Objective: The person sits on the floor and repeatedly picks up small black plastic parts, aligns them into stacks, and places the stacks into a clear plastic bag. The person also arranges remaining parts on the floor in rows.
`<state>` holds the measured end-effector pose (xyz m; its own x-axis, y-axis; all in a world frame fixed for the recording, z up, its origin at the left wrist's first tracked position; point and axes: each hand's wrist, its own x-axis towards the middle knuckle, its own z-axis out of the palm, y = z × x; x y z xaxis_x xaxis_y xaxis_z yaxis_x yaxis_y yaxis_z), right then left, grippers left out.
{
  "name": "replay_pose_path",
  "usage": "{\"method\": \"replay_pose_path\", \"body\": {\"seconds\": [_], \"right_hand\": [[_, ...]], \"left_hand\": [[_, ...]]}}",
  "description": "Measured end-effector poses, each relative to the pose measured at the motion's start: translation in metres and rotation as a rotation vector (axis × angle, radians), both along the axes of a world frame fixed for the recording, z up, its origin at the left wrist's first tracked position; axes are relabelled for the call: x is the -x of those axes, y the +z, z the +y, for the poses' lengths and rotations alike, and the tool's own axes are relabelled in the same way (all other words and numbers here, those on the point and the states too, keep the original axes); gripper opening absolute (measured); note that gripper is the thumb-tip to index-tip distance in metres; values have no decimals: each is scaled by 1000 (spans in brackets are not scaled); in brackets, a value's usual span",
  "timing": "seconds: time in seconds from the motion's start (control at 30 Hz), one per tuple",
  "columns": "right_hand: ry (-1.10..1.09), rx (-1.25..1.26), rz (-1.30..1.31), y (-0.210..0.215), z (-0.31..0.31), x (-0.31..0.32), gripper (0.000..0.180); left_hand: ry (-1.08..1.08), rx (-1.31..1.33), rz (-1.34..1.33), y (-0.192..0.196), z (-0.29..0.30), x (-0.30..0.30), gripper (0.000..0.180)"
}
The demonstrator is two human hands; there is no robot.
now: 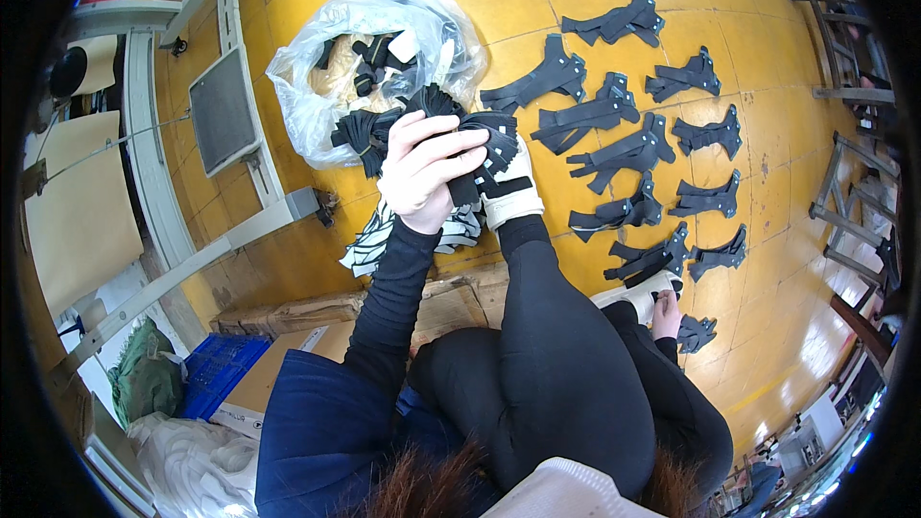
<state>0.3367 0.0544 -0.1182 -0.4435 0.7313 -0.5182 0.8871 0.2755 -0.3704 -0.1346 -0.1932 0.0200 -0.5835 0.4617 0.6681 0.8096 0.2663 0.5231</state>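
Note:
My left hand [427, 168] is closed over a bundle of black fabric strips [494, 139], whose ends fan out past the fingers. Another bundle of black strips [360, 129], tied at its middle, lies just left of it. Low at the right, beside my shoe, my right hand [666, 315] has its fingers curled together; what they hold, if anything, is too small to tell. A small black bundle [696, 333] lies on the floor right next to it. Further out, several tied black strip bundles [628, 149] are spread in rough rows.
An open clear plastic bag [307, 48] holding black pieces stands ahead on the yellow tiled floor [494, 0]. White and black strips [369, 245] lie by my left forearm. A metal frame [206, 273] runs along the left, near a blue crate [216, 369]. Wooden stools [849, 201] line the right.

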Motion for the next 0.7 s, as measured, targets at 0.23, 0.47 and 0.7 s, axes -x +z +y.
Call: {"method": "replay_pose_path", "body": {"seconds": [0.23,0.47,0.7], "right_hand": [[5,-29,39,-1,-1,1,9],[17,-33,16,-5,1,-4,10],[18,-22,-2,-4,0,-3,11]], "left_hand": [[-5,-6,7,-1,-2,0,10],[-7,6,45,3,-2,-1,6],[-19,0,71,3,-3,0,9]]}}
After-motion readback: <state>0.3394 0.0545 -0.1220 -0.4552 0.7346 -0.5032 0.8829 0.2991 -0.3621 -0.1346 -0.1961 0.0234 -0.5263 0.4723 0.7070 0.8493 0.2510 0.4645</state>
